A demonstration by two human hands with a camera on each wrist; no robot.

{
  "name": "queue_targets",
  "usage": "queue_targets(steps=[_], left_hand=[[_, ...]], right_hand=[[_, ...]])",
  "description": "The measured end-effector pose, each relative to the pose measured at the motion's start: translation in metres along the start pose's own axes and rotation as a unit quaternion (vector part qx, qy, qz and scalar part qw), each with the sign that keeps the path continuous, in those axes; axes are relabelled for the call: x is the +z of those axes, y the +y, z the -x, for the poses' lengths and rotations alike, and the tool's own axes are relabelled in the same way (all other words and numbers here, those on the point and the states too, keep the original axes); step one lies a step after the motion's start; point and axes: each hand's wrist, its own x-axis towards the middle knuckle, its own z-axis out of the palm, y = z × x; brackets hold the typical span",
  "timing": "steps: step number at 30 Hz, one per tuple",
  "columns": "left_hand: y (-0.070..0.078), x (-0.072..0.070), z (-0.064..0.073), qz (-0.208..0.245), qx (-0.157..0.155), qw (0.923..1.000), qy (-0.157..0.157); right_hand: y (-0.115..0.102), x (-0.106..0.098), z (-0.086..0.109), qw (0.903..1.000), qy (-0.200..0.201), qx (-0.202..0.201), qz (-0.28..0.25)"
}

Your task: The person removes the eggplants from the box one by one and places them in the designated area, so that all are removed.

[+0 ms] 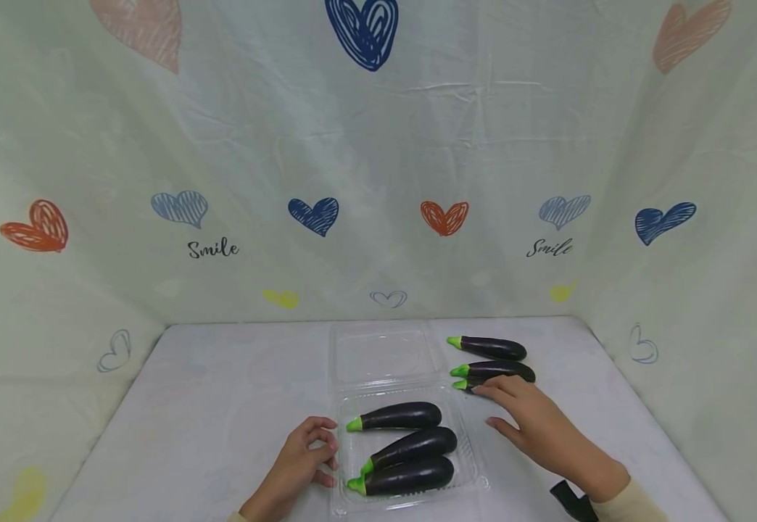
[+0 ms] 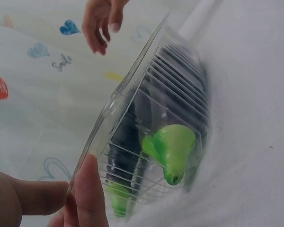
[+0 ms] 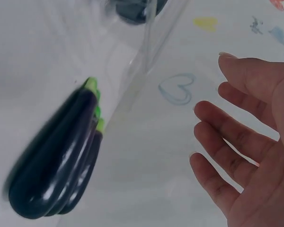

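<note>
My left hand point(image 1: 300, 457) pinches the left rim of a clear plastic clamshell container point(image 2: 102, 116) between thumb and fingers. Its lid point(image 1: 385, 355) is folded back flat on the far side. Inside lie three dark eggplants: a back one point(image 1: 404, 415), a middle one point(image 1: 420, 442) and a front one point(image 1: 414, 477), green stems to the left. My right hand point(image 1: 535, 420), fingers spread and relaxed with nothing in them, is held above the table. It partly covers the nearest of three loose eggplants point(image 3: 52, 156) in the head view; the right wrist view shows it apart from them.
The white table point(image 1: 235, 391) ends at a hanging cloth point(image 1: 378, 159) printed with hearts and "Smile". The loose eggplants lie right of the lid, the farthest one point(image 1: 492, 348) near the back edge. A black object point(image 1: 574, 500) shows beside the right wrist.
</note>
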Motion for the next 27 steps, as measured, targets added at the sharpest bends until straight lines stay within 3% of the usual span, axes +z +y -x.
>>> queue_targets(steps=[6,19,27], left_hand=[[-0.001,0.0,-0.001,0.0,0.003,1.0,0.001],[-0.002,-0.001,0.0,0.005,0.002,1.0,-0.004],[-0.002,-0.001,-0.001,0.001,0.003,1.0,-0.003]], right_hand=[[-0.013,0.002,-0.007,0.9989,-0.003,-0.04,-0.027],[-0.039,0.01,-0.017,0.9927,-0.09,-0.05,-0.063],[-0.048,0.021,-0.02,0.9877,-0.102,-0.088,-0.079]])
